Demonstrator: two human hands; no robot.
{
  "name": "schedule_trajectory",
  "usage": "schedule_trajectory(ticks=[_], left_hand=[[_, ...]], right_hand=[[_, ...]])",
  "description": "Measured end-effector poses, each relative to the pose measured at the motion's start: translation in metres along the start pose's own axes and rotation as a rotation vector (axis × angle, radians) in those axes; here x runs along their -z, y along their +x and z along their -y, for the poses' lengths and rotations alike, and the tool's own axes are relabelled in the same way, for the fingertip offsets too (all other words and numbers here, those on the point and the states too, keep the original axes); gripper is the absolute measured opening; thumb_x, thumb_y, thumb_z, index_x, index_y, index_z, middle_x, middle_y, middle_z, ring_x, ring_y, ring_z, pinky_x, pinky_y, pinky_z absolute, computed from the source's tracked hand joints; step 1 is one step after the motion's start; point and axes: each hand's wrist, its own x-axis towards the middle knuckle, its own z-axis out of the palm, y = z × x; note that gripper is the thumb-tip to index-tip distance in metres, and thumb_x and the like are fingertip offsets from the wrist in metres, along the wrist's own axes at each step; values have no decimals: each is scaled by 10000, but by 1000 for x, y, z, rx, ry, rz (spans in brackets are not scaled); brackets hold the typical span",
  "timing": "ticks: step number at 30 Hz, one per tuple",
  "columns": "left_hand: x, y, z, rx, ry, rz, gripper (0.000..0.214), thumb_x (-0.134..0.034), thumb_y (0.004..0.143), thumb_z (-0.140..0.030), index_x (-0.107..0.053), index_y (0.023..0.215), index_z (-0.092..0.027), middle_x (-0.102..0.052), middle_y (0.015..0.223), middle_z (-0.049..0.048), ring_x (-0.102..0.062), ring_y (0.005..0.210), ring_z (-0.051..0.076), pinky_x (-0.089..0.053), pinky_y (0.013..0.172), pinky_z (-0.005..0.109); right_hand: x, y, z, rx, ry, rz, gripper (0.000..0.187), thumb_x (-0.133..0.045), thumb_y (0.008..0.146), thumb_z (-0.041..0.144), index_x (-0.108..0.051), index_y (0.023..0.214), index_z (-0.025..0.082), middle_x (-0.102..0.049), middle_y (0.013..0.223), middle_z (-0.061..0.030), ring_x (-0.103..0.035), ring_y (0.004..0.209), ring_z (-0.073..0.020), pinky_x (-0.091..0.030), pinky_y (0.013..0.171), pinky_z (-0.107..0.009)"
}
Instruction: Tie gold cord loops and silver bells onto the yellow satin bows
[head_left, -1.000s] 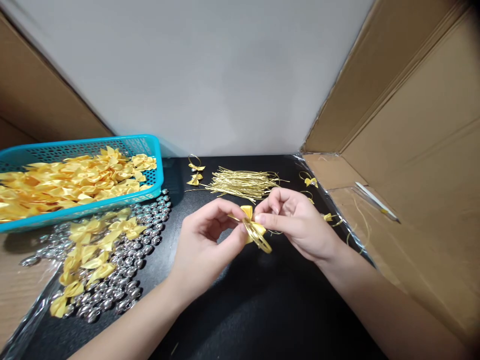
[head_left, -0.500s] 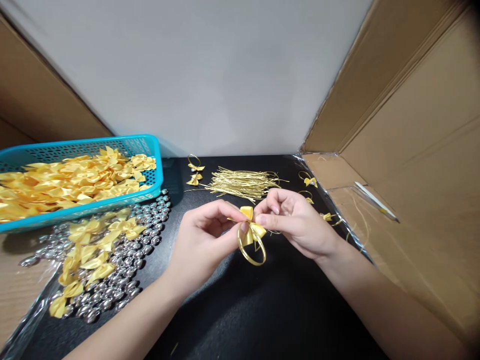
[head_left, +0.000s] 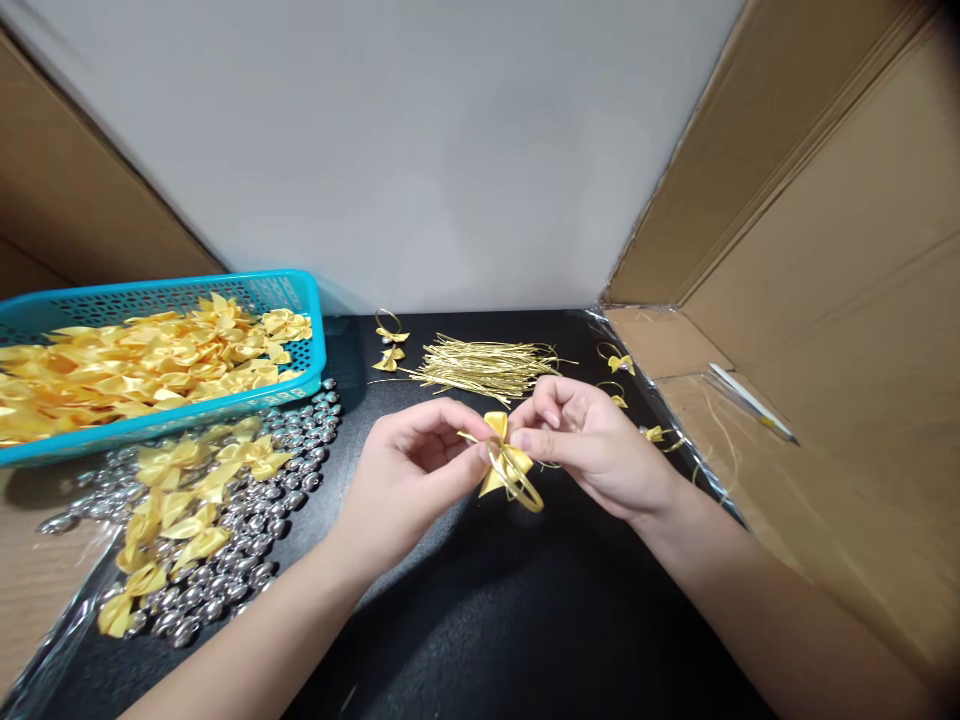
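Between my two hands, above the black tabletop, is a yellow ribbon bow (head_left: 496,427) with a loop of gold cord (head_left: 531,492) hanging below it. My left hand (head_left: 424,460) pinches the bow's middle between thumb and forefinger, and a short cord end pokes out near the fingertip. My right hand (head_left: 581,440) closes thumb and forefinger at the right side of the same bow. Whatever lies at the bow's centre is hidden by the fingertips. Just beyond the hands lies a bundle of gold cords (head_left: 487,367).
At left stands a blue basket (head_left: 319,340) full of yellow bows. Silver beads (head_left: 262,545) with loose bows (head_left: 202,520) spread in front of it. Bows with cord loops lie at the back (head_left: 390,335) and along the right edge (head_left: 619,363). A white pen-like tool (head_left: 754,402) rests on cardboard.
The bow has turned slightly in my fingers, and its cord loop has swung to the right and looks narrower. Both hands stay in nearly the same place.
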Motion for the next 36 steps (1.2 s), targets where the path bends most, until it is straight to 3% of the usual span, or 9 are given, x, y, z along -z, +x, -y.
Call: schedule_trajectory(ticks=[6,12,18,36], left_hand=[[0,-1,2,-10,0,-5,68,-757,719,-203,-690,715,-189,-686,647,1,-598,563,114,-495,514,197],[-3,-2,-2,-39,65,-49,111,-787,689,-198,-678,697,-179,-692,674,7,-624,594,129,-507,534,210],[-2,-2,-1,-106,40,-65,153,-825,665,-212,-674,682,-187,-668,675,-14,-597,602,109,-490,549,191],[1,1,5,-34,-88,-27,111,-799,715,-209,-691,704,-191,-668,667,-38,-566,587,60,-461,543,122]], right_hand=[[-2,0,-1,34,-18,-32,447,-880,568,193,-434,590,184,-696,669,22,-621,588,-90,-520,600,-234],[-5,-3,-1,125,-140,-90,449,-849,630,266,-410,579,191,-687,685,10,-614,608,-95,-519,632,-255],[-9,-6,-2,218,-237,-144,408,-802,679,216,-404,594,195,-670,687,11,-587,624,-90,-488,614,-234],[-8,-4,-3,272,-251,-140,339,-716,724,86,-414,615,194,-663,674,20,-582,621,-78,-499,607,-214]])
